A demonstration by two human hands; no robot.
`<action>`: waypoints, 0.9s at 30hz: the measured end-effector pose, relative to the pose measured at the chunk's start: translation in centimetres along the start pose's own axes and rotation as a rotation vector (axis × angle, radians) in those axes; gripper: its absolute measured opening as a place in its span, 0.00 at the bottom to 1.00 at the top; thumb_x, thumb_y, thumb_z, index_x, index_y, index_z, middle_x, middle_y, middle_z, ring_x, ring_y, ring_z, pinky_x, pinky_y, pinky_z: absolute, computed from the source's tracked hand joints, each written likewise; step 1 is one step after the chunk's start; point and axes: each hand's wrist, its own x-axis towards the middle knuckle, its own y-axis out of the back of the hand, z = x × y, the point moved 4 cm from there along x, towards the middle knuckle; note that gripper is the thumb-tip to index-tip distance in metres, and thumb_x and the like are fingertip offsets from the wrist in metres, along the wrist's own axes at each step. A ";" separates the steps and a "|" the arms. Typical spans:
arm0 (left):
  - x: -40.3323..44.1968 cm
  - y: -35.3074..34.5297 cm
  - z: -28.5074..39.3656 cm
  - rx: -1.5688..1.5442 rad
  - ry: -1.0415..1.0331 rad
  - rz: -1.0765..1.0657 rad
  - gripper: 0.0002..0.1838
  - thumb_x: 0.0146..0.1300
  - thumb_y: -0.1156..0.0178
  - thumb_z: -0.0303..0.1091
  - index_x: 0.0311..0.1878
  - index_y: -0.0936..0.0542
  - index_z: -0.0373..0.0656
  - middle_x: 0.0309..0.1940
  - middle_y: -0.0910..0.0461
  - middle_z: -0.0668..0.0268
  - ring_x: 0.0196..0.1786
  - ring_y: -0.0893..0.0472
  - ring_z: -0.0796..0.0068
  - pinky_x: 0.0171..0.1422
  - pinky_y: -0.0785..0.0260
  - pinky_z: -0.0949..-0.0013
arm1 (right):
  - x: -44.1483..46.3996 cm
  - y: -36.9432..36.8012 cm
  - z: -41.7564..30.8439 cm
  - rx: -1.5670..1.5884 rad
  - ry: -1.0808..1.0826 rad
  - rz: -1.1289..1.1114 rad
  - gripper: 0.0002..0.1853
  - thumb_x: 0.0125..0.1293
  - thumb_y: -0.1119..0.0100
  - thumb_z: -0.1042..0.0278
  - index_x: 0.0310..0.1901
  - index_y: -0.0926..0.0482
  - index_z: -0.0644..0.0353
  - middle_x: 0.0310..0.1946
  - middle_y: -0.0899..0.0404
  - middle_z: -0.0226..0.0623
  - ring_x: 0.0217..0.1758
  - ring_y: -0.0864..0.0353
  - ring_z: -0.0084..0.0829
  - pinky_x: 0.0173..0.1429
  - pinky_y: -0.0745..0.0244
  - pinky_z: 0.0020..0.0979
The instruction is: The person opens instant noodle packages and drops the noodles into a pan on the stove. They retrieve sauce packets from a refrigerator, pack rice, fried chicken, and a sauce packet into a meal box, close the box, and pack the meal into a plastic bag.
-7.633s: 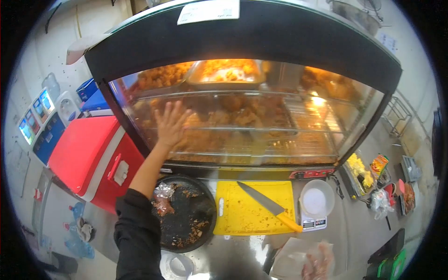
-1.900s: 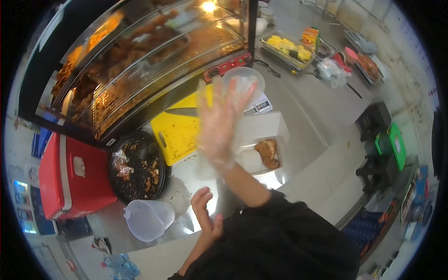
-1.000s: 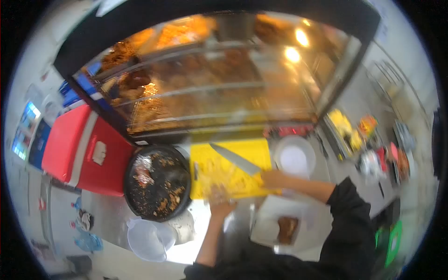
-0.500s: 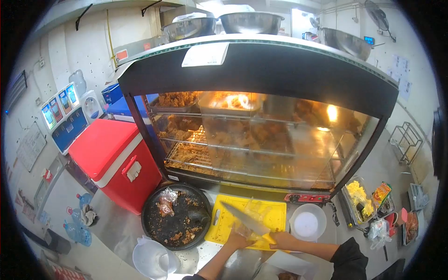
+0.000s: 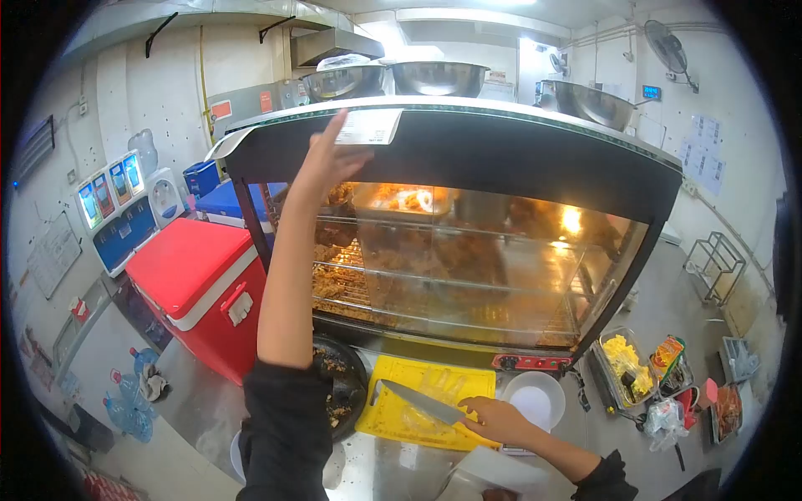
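My left hand (image 5: pixel 328 163) is raised in front of the display case's black top panel (image 5: pixel 501 159), its fingers apart beside a white paper slip (image 5: pixel 370 127). Whether a fingertip touches the slip is unclear. My right hand (image 5: pixel 499 420) has its fingers around the yellow handle of a large knife (image 5: pixel 426 402). The blade rests over a yellow cutting board (image 5: pixel 401 427), pointing left. A crumpled translucent plastic piece (image 5: pixel 444 382) lies on the board behind the blade. Left of the board, my left arm partly hides a black round pan (image 5: pixel 349 392) with brown crumbs.
A red cooler (image 5: pixel 196 284) stands left of the lit case. A round white tub (image 5: pixel 535 401) sits right of the board. An open box (image 5: pixel 493 476) is at the front edge. Farther right are a tray of yellow food (image 5: pixel 626 367) and bags. Metal bowls (image 5: pixel 440 79) top the case.
My left hand has risen from the cutting board to the paper slip. My right hand stays at the knife handle. The view has tilted upward.
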 end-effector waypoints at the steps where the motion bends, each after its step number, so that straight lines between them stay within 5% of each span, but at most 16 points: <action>1: 1.4 -0.7 0.3 0.062 -0.100 -0.002 0.21 0.61 0.45 0.48 0.44 0.34 0.39 0.44 0.28 0.61 0.44 0.25 0.71 0.46 0.29 0.74 | -1.6 1.7 -1.8 0.076 -0.029 0.049 0.20 0.60 0.46 0.55 0.49 0.28 0.59 0.41 0.23 0.43 0.39 0.21 0.43 0.43 0.26 0.38; 3: 1.4 -1.2 -0.6 0.123 -0.193 -0.002 0.19 0.60 0.42 0.42 0.45 0.35 0.40 0.46 0.29 0.63 0.45 0.26 0.72 0.44 0.27 0.74 | -5.4 2.8 -4.2 0.154 -0.064 0.093 0.18 0.60 0.46 0.58 0.50 0.28 0.58 0.41 0.23 0.41 0.38 0.21 0.41 0.42 0.26 0.37; 6: -4.0 -2.7 -1.2 0.077 -0.406 -0.121 0.13 0.57 0.43 0.25 0.45 0.32 0.41 0.46 0.32 0.67 0.47 0.27 0.73 0.40 0.22 0.69 | -12.6 0.2 -4.0 0.177 -0.061 0.520 0.16 0.58 0.44 0.68 0.48 0.28 0.63 0.38 0.23 0.44 0.37 0.22 0.42 0.41 0.27 0.36; 8: -7.9 -2.8 -2.4 0.175 -0.475 -0.124 0.20 0.54 0.41 0.25 0.52 0.29 0.40 0.50 0.30 0.63 0.50 0.27 0.73 0.56 0.32 0.71 | -17.5 -5.2 -2.5 0.101 -0.052 0.749 0.15 0.58 0.45 0.71 0.47 0.28 0.65 0.37 0.23 0.45 0.37 0.22 0.44 0.43 0.27 0.36; 10: -13.2 -3.6 -2.4 0.130 -0.510 -0.111 0.28 0.53 0.40 0.24 0.60 0.33 0.39 0.55 0.31 0.59 0.53 0.28 0.71 0.60 0.38 0.73 | -22.5 -11.1 0.5 0.014 -0.550 0.908 0.35 0.51 0.38 0.60 0.63 0.38 0.47 0.67 0.46 0.43 0.68 0.47 0.50 0.68 0.51 0.50; 11: -15.2 -4.2 -2.6 0.124 -0.499 -0.123 0.28 0.53 0.40 0.24 0.60 0.33 0.39 0.55 0.31 0.59 0.53 0.28 0.71 0.60 0.38 0.73 | -23.5 -13.5 0.7 0.014 -0.568 0.908 0.35 0.51 0.38 0.60 0.63 0.38 0.47 0.67 0.46 0.43 0.68 0.47 0.50 0.68 0.51 0.50; 13: -19.3 -5.1 -2.6 0.097 -0.608 -0.108 0.33 0.53 0.41 0.22 0.64 0.38 0.38 0.56 0.32 0.58 0.54 0.28 0.74 0.56 0.33 0.71 | -26.2 -17.0 0.1 -0.383 -0.790 1.114 0.15 0.57 0.46 0.74 0.46 0.28 0.70 0.32 0.25 0.47 0.35 0.24 0.38 0.41 0.28 0.32; 14: -21.0 -5.5 -2.6 0.091 -0.581 -0.127 0.33 0.53 0.41 0.22 0.64 0.38 0.38 0.56 0.32 0.58 0.54 0.28 0.74 0.56 0.33 0.71 | -26.4 -18.8 0.7 -0.383 -0.823 1.099 0.15 0.57 0.46 0.74 0.46 0.28 0.70 0.32 0.25 0.47 0.35 0.24 0.38 0.41 0.28 0.32; 16: -23.9 -6.3 -2.5 0.081 -0.495 -0.168 0.36 0.51 0.42 0.19 0.66 0.42 0.39 0.58 0.34 0.55 0.57 0.29 0.69 0.60 0.36 0.70 | -27.5 -23.5 2.8 0.356 -0.927 1.049 0.15 0.59 0.47 0.70 0.46 0.28 0.69 0.35 0.24 0.50 0.39 0.24 0.48 0.46 0.29 0.39; 18: -26.2 -6.9 -2.4 0.046 -0.452 -0.218 0.37 0.52 0.42 0.18 0.66 0.43 0.39 0.59 0.35 0.55 0.57 0.29 0.69 0.59 0.35 0.69 | -26.1 -20.8 0.8 0.380 -0.997 0.780 0.16 0.61 0.49 0.67 0.46 0.28 0.70 0.35 0.24 0.53 0.41 0.25 0.49 0.49 0.31 0.40; 21: -28.2 -7.6 -2.1 0.095 -0.491 -0.295 0.38 0.52 0.43 0.17 0.67 0.45 0.39 0.60 0.37 0.54 0.57 0.29 0.69 0.58 0.33 0.69 | -26.1 -21.7 2.6 0.324 -0.986 0.866 0.16 0.63 0.53 0.63 0.43 0.28 0.69 0.34 0.24 0.55 0.39 0.24 0.52 0.46 0.31 0.44; 23: -29.7 -8.2 -2.1 -0.029 -0.434 -0.355 0.39 0.51 0.42 0.16 0.67 0.45 0.39 0.61 0.38 0.54 0.57 0.29 0.68 0.58 0.32 0.69 | -26.3 -22.0 2.7 0.275 -1.083 0.560 0.15 0.64 0.56 0.62 0.40 0.27 0.67 0.31 0.24 0.57 0.37 0.24 0.56 0.43 0.30 0.47; 27: -32.1 -10.2 -3.1 -0.004 -0.402 -0.399 0.37 0.50 0.42 0.16 0.65 0.42 0.38 0.61 0.38 0.56 0.59 0.31 0.67 0.59 0.33 0.70 | -28.1 -20.6 2.6 0.250 -1.140 0.520 0.14 0.64 0.57 0.62 0.38 0.27 0.66 0.28 0.24 0.59 0.36 0.25 0.58 0.42 0.31 0.50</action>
